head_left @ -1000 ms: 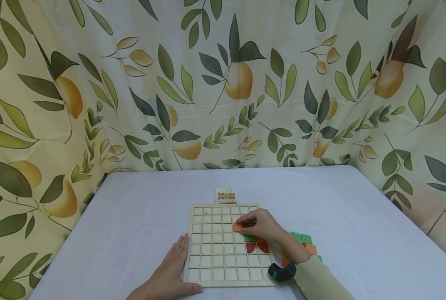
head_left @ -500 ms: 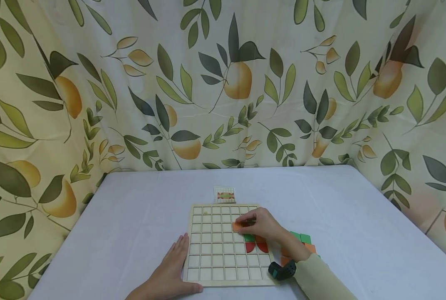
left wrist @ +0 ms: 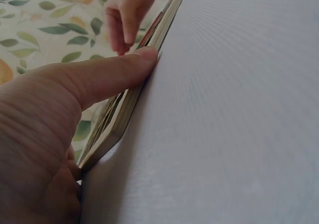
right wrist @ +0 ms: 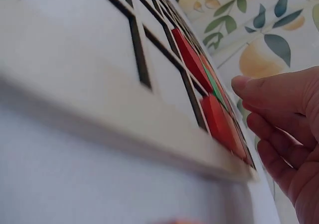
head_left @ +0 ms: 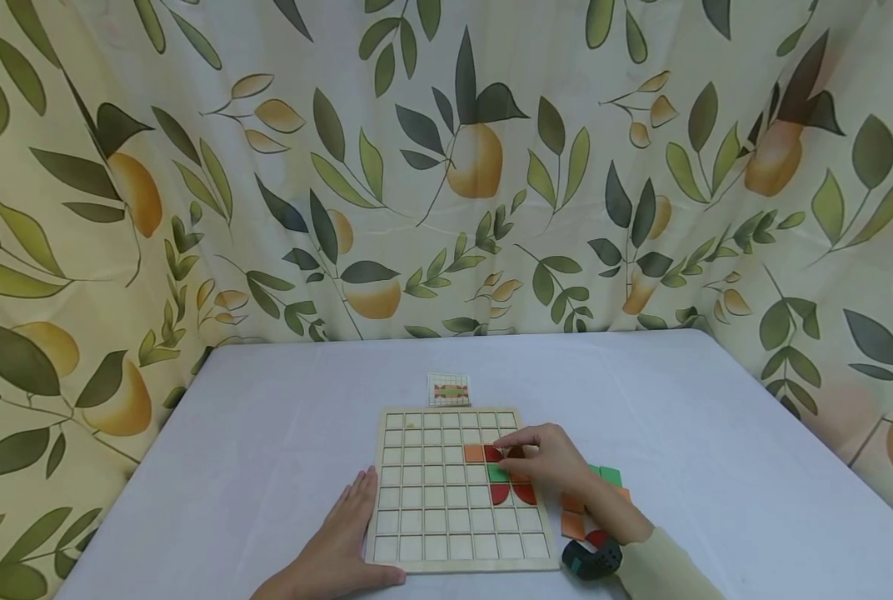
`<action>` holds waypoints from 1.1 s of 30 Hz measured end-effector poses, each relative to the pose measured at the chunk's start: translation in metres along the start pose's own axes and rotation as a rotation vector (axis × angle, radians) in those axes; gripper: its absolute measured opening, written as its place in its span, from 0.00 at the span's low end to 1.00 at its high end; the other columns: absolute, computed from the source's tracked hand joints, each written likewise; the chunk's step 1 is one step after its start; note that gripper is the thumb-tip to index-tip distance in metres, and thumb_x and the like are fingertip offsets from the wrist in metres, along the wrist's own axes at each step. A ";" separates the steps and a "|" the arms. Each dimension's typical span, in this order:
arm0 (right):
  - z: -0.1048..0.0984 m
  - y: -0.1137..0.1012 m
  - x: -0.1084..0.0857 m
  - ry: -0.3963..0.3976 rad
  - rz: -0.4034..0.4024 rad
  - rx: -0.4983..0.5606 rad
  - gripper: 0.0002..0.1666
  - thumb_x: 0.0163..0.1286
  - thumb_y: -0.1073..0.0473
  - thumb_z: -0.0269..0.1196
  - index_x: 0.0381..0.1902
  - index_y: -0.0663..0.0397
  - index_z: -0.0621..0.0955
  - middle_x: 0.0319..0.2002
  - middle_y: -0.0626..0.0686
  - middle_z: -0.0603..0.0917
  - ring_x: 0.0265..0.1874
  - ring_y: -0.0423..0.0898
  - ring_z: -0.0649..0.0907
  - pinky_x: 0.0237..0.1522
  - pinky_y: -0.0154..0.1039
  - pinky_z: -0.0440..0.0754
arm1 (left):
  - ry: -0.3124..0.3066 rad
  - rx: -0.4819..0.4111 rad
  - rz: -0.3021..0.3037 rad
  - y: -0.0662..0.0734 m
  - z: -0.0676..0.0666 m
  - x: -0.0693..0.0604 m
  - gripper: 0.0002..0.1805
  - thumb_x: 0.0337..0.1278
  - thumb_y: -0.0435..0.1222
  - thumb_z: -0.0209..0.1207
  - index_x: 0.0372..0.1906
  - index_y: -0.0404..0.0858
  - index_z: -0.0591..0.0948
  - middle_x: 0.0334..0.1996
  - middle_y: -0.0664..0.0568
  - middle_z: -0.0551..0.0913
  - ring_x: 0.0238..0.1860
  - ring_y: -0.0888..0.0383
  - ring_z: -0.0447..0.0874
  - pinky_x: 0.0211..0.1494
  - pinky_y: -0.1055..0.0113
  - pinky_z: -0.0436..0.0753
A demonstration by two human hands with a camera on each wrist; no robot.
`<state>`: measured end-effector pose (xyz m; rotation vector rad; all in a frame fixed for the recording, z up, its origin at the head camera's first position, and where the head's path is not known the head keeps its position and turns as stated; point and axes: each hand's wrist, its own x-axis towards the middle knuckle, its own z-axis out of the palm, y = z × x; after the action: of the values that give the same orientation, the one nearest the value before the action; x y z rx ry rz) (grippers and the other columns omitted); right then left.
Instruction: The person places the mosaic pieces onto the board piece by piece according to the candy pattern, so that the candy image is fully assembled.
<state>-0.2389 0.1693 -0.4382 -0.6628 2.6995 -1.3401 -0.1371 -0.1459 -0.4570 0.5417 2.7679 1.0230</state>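
A pale wooden grid board lies on the table. My left hand rests along its left side with straight fingers, the thumb on the front edge, as the left wrist view also shows. Over the board's right part hovers my right hand, fingertips just above a red-patterned tile. Nothing shows between its fingers in the right wrist view. Left of that tile sits an orange tile; below it are a green tile and two red-patterned tiles. The hand partly hides other tiles beneath it.
A small pattern card lies just behind the board. Loose green tiles and orange tiles lie right of the board, partly under my right forearm and its black wrist device. A leaf-and-fruit curtain hangs behind the table.
My right hand has let go of the orange tile and moved right, uncovering that tile and the red-patterned one beside it in their cells. The left hand stays put.
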 end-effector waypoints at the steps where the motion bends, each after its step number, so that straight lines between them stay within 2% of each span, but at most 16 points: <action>1: -0.002 0.001 -0.003 0.012 0.010 -0.001 0.13 0.53 0.57 0.70 0.39 0.52 0.86 0.35 0.45 0.84 0.38 0.47 0.79 0.43 0.45 0.76 | 0.000 -0.001 -0.001 0.000 0.000 0.000 0.72 0.27 0.67 0.65 0.70 0.28 0.42 0.70 0.37 0.43 0.70 0.46 0.35 0.67 0.47 0.42; 3: -0.006 0.004 -0.008 0.030 0.030 0.002 0.13 0.53 0.57 0.70 0.39 0.51 0.86 0.37 0.45 0.85 0.43 0.47 0.80 0.49 0.52 0.74 | 0.001 -0.004 -0.005 0.001 0.000 0.000 0.72 0.27 0.66 0.65 0.70 0.28 0.42 0.70 0.37 0.43 0.70 0.46 0.35 0.67 0.47 0.42; 5: -0.009 0.005 -0.012 0.042 0.051 0.000 0.13 0.53 0.55 0.70 0.39 0.50 0.86 0.37 0.45 0.85 0.46 0.47 0.79 0.50 0.54 0.73 | 0.005 -0.002 -0.007 0.001 0.000 0.000 0.72 0.27 0.66 0.65 0.70 0.27 0.42 0.70 0.37 0.44 0.70 0.46 0.36 0.67 0.47 0.42; 11: -0.017 0.008 -0.020 0.041 0.071 -0.012 0.16 0.53 0.52 0.70 0.39 0.51 0.86 0.38 0.46 0.85 0.45 0.49 0.80 0.48 0.54 0.74 | 0.007 0.004 -0.010 0.001 0.001 0.000 0.72 0.26 0.66 0.66 0.70 0.27 0.43 0.70 0.37 0.44 0.70 0.46 0.36 0.67 0.47 0.42; 23: -0.035 0.014 -0.034 0.085 0.130 -0.015 0.13 0.53 0.57 0.70 0.38 0.52 0.86 0.39 0.48 0.85 0.47 0.50 0.78 0.51 0.59 0.70 | 0.007 0.009 0.001 0.000 0.001 0.000 0.72 0.27 0.66 0.65 0.70 0.27 0.43 0.70 0.38 0.44 0.70 0.47 0.36 0.67 0.48 0.42; 33: -0.051 0.024 -0.047 0.089 0.163 -0.049 0.15 0.53 0.57 0.70 0.39 0.55 0.86 0.39 0.50 0.85 0.46 0.51 0.79 0.49 0.55 0.74 | 0.007 0.014 0.005 -0.001 0.002 0.000 0.71 0.27 0.67 0.64 0.70 0.28 0.42 0.70 0.38 0.43 0.70 0.47 0.36 0.67 0.49 0.41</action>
<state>-0.2169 0.2387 -0.4311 -0.3854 2.7932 -1.2966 -0.1373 -0.1456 -0.4592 0.5482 2.7835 1.0090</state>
